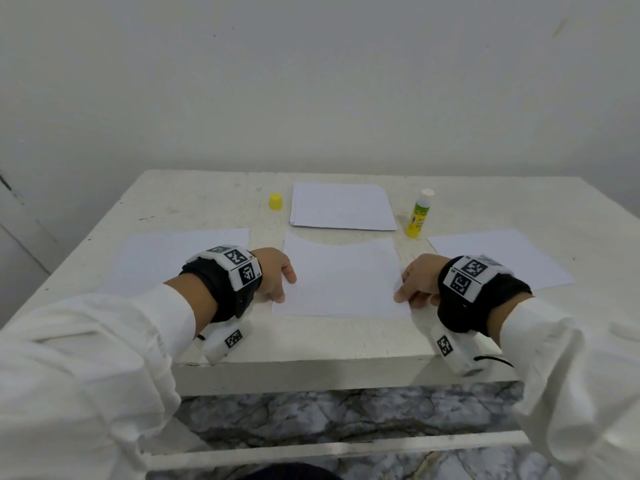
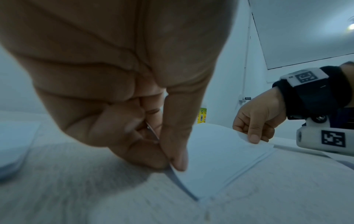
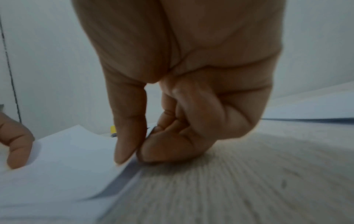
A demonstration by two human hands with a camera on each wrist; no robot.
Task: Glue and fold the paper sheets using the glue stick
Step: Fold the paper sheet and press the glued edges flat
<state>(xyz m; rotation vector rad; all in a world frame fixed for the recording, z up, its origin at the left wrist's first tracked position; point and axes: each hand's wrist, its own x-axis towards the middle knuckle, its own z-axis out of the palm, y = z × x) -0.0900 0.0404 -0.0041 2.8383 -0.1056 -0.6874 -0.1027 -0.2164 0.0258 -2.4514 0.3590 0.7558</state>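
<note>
A white paper sheet (image 1: 341, 278) lies in the middle of the table, its far part lifted and bowed. My left hand (image 1: 285, 289) pinches its left edge between thumb and fingers; the pinch (image 2: 172, 163) is plain in the left wrist view. At the right edge, thumb and forefinger of my right hand (image 1: 403, 291) pinch the same sheet (image 3: 67, 159). The glue stick (image 1: 418, 214) stands upright and uncapped behind the sheet to the right, with its white tip showing. Its yellow cap (image 1: 275, 201) sits apart at the back left.
A stack of white sheets (image 1: 343, 206) lies behind the held sheet. Single sheets lie flat at the left (image 1: 166, 261) and right (image 1: 502, 258). The white table's front edge (image 1: 311, 372) is just under my wrists, and a wall stands close behind.
</note>
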